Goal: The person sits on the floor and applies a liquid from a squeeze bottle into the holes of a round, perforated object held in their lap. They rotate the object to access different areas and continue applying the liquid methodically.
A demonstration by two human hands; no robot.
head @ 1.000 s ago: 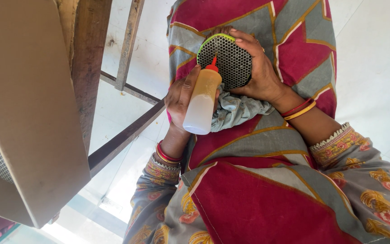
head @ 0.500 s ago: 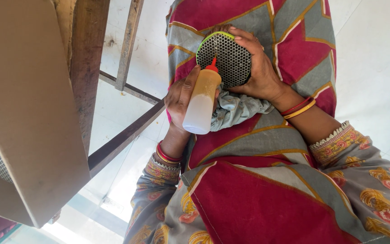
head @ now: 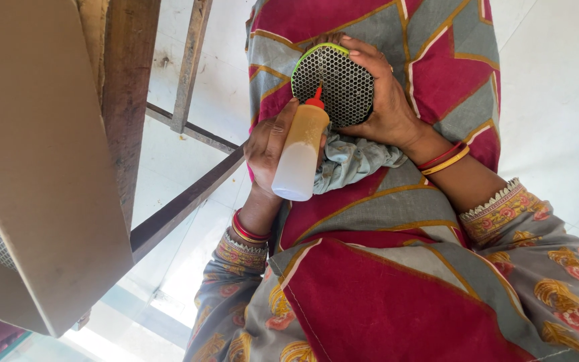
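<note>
Squeeze bottle (head: pixel 299 153) clenched in left hand (head: pixel 269 144), long axis tilted, red nozzle (head: pixel 316 99) touching round honeycomb mesh disc (head: pixel 333 84); disc gripped by right hand (head: pixel 387 100) fingers, just beyond nozzle.

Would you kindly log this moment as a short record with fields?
Left hand: grips a squeeze bottle, red nozzle against the mesh
Right hand: holds a round black mesh disc with green rim
Cloth: grey rag bunched under the disc
Lap: red and grey patterned garment
Left side: cardboard box, wooden frame
</note>
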